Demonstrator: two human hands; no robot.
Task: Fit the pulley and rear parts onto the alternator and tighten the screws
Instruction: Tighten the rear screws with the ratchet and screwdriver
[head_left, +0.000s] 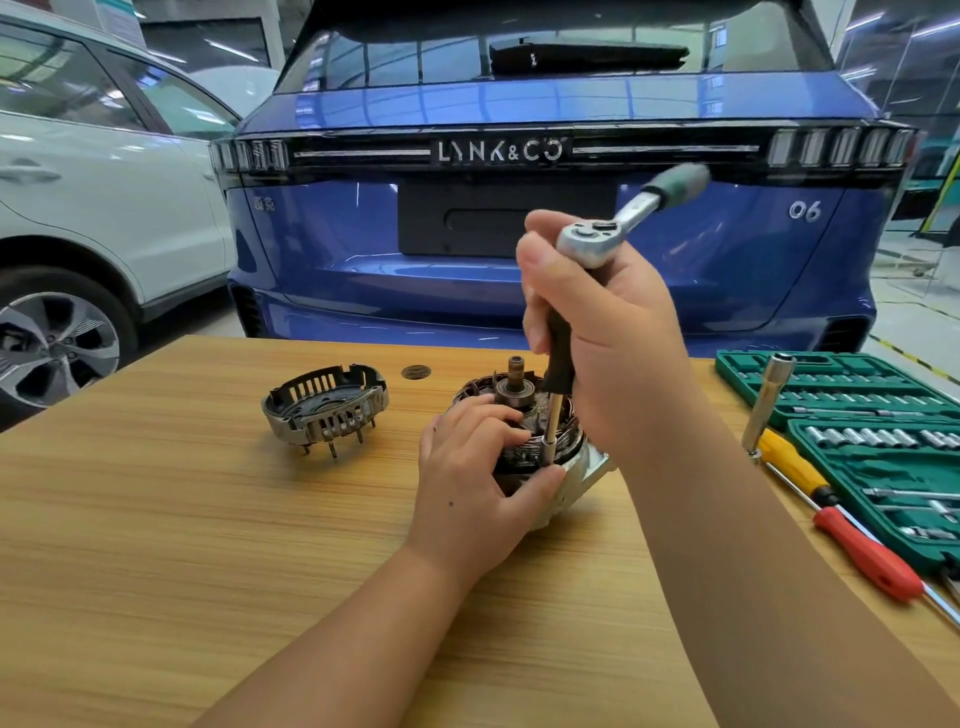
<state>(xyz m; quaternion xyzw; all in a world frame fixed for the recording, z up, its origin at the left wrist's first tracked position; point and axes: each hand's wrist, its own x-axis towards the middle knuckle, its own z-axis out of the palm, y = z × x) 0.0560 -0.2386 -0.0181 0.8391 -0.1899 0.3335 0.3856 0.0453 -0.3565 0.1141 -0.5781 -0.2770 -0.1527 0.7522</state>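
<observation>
At centre frame the alternator (524, 441) sits on the wooden tabletop (208, 519), shaft up, windings bare. Left hand (478, 483) wraps its side, fingers curled over the top, thumb against the silver housing. Right hand (608, 338) closes its grip round the extension's black sleeve, ratchet (592, 241) on top, handle blurred toward upper right, socket (548, 447) down at the alternator's rim. Rear cover (324, 410) lies apart at left. Green socket case (857, 415) and screwdrivers (852, 540) at right; blue car (519, 182) behind
</observation>
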